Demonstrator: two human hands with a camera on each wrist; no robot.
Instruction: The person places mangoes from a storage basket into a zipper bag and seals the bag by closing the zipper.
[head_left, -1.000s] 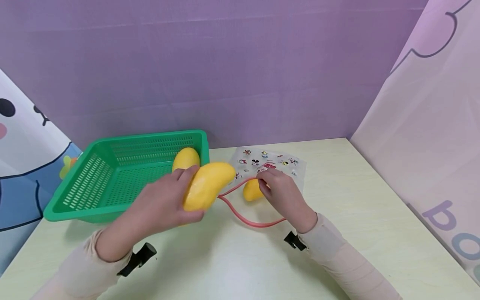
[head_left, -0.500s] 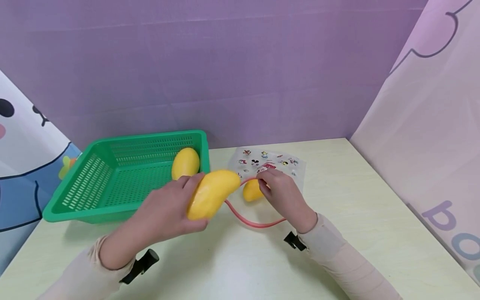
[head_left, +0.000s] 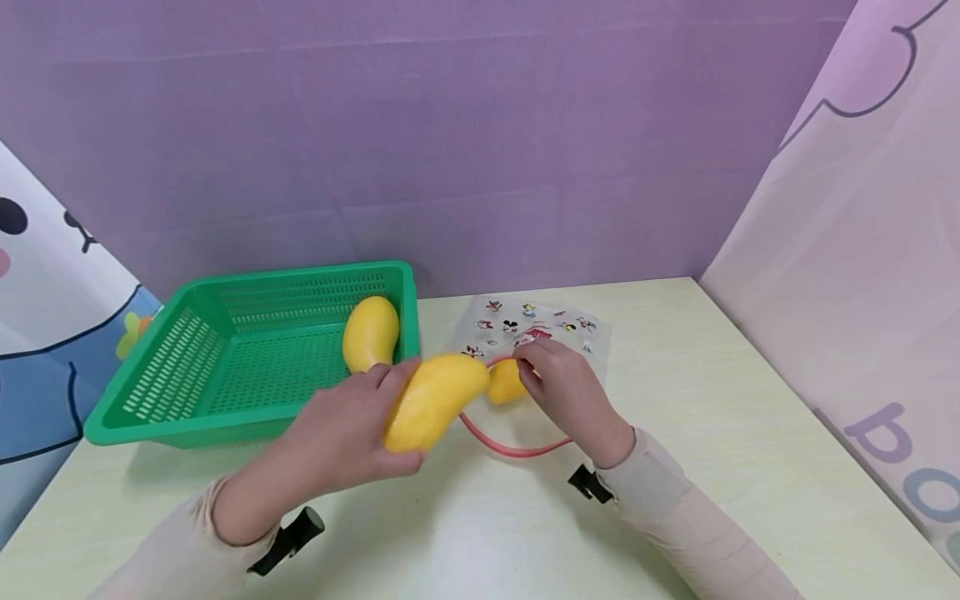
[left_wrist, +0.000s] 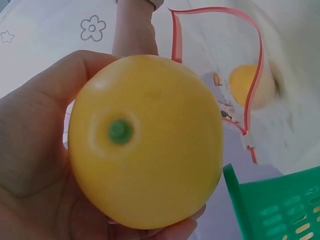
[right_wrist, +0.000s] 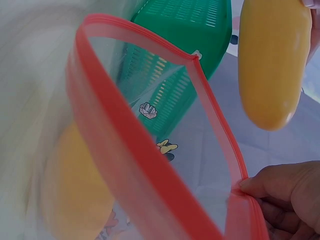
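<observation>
Loading the clear printed bag [head_left: 555,310] looks to us like the step in hand, and in the head view we find our left hand [head_left: 337,433] angled in from the lower left, fingers and thumb wrapped round 1 held mango [head_left: 437,402] near the middle of the frame. Our right hand [head_left: 566,392], slanting up from the lower right, pinches the bag's red rim [head_left: 517,452], and the mouth gapes. We see 1 bagged mango [head_left: 504,383] partly behind that hand, and 1 basket mango [head_left: 371,333] in the green basket [head_left: 195,428] at the left.

In the left wrist view, we have the held mango filling the centre, its green stem nub [left_wrist: 120,131] facing the camera; the palm lies along the left, fingertips showing below the fruit.

In the right wrist view, our right thumb and fingers clamp the rim at the lower right, while the held mango hangs at the upper right, apart from the mouth. We judge that the next move calls for carrying it over the opening and lowering it in before letting go.
</observation>
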